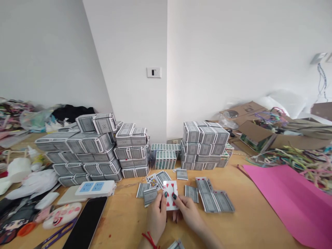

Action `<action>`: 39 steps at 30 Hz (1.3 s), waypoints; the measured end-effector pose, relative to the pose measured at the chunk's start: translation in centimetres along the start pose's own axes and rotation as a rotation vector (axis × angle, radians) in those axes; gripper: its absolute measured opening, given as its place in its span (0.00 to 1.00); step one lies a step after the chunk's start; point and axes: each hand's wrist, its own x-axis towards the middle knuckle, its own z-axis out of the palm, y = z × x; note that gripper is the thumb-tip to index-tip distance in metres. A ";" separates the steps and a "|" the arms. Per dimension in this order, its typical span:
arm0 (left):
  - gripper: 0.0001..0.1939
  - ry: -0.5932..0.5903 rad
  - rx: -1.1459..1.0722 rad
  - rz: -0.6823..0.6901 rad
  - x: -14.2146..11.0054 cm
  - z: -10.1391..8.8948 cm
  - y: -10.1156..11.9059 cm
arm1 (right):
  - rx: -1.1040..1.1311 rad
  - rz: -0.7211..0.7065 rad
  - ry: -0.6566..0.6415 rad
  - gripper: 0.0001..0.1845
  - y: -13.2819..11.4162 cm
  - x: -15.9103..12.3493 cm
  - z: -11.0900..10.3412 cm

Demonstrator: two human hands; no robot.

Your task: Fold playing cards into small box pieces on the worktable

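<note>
A: Grip state, both sides?

B: Both pinching one hearts playing card (170, 200). Left grip (157, 211): thumb on the card's left edge. Right grip (188, 207): thumb on the face near the right edge, fingertips showing below the card

A: Where's the card exactly?

B: Low centre of view, upright-ish, face to camera, in front of the loose cards. In view its top-left corner overlaps a face-down card (163, 177) with a king card (153, 180) beside it. Can't tell the gap to the surface (249, 221)

A: Room on the left?

B: Wood shows from the red bracelet (149, 239) across to the long edge of the black phone (85, 223). Purple-handled scissors (58, 234) lie just past it

A: Right?

B: Tighter up close: single card (191, 193) near the right thumb, then an L-shaped card assembly (214, 197). Beyond that, wood up to the slanted edge of the pink sheet (287, 204)

A: Behind?

B: Walled in. Left card-block stack (85, 152), middle card-block stack (131, 152), right card-block stack (203, 147); green card boxes (166, 160) fill the gap between the last two

A: Near edge?

B: Another card piece (176, 245), cut by the frame below the hands
</note>
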 end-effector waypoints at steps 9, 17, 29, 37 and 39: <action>0.17 -0.148 -0.252 -0.072 0.0 0.0 0.3 | -0.004 -0.052 -0.096 0.31 -1.1 -0.4 -0.4; 0.16 -0.201 -0.292 -0.097 0.1 0.2 0.0 | 0.095 -0.092 -0.078 0.26 -0.6 -0.3 -0.1; 0.21 -0.033 -0.269 -0.175 0.5 0.4 -0.3 | 0.027 0.025 -0.153 0.23 -0.4 -0.5 -0.1; 0.22 -0.036 -0.094 -0.125 0.2 0.9 -0.9 | -0.006 0.001 -0.031 0.25 -0.1 -0.5 0.2; 0.22 -0.040 -0.093 -0.134 0.2 0.8 -0.9 | -0.021 0.011 -0.019 0.26 0.1 -0.4 0.1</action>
